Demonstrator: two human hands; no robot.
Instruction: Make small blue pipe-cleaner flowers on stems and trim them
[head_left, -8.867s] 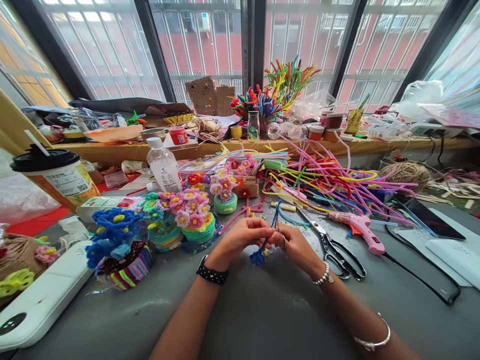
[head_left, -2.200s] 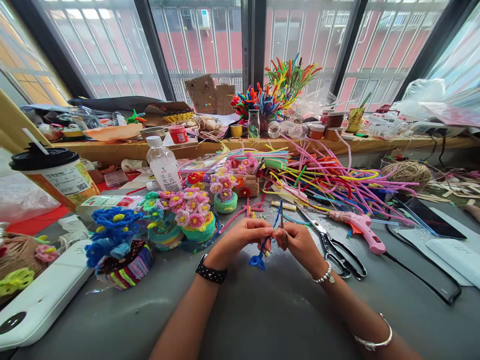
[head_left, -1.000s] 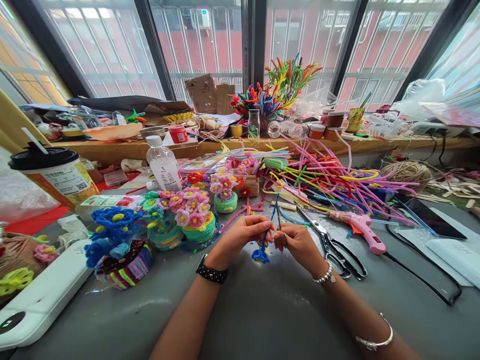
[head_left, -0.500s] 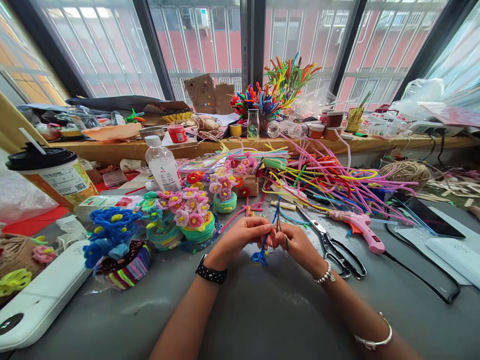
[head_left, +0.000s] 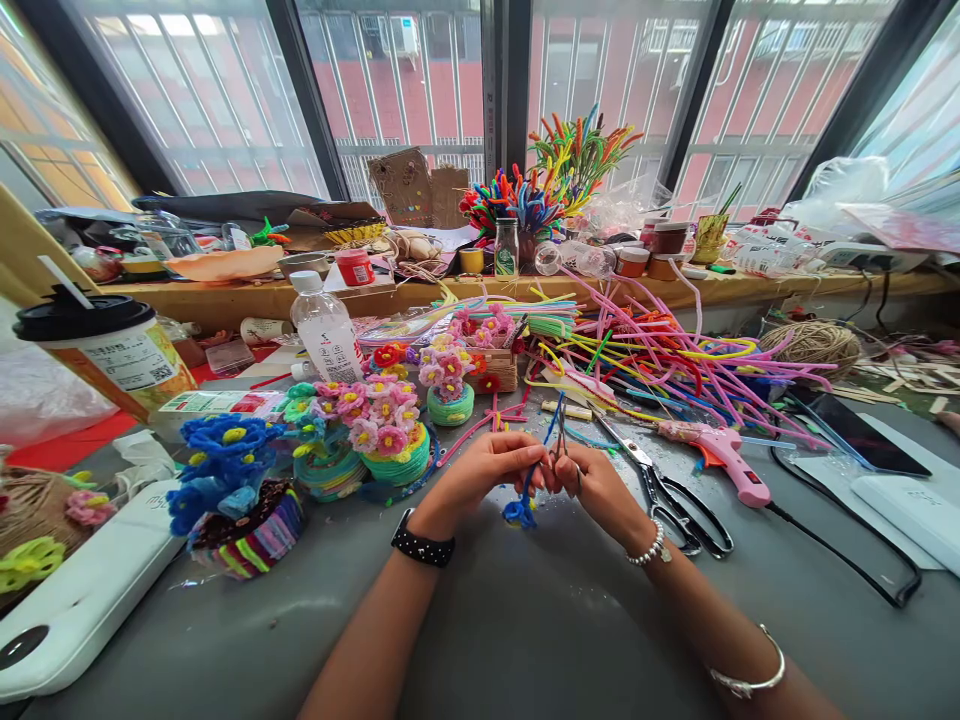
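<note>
My left hand [head_left: 504, 466] pinches a blue pipe cleaner flower [head_left: 519, 513] by its stem, with the bloom hanging below the fingers. The stem's free end points up and away from me. In my right hand [head_left: 600, 488] is a small pair of scissors [head_left: 562, 436], blades pointing up beside the blue stem. Both hands nearly touch over the grey table. Whether the blades touch the stem I cannot tell. Larger scissors [head_left: 660, 490] with black handles lie to the right, next to a pink glue gun [head_left: 716, 452].
Finished flower pots stand to the left, among them a blue one [head_left: 236, 500] and a pink one [head_left: 390, 440]. Loose pipe cleaners [head_left: 660, 340] heap up behind my hands. A cup [head_left: 112, 345] and a water bottle [head_left: 326, 330] stand far left; a phone [head_left: 862, 432] lies right.
The small scissors' blades have spread apart and show more clearly beside the stem. The blue flower has turned slightly; both hands stay almost in place.
</note>
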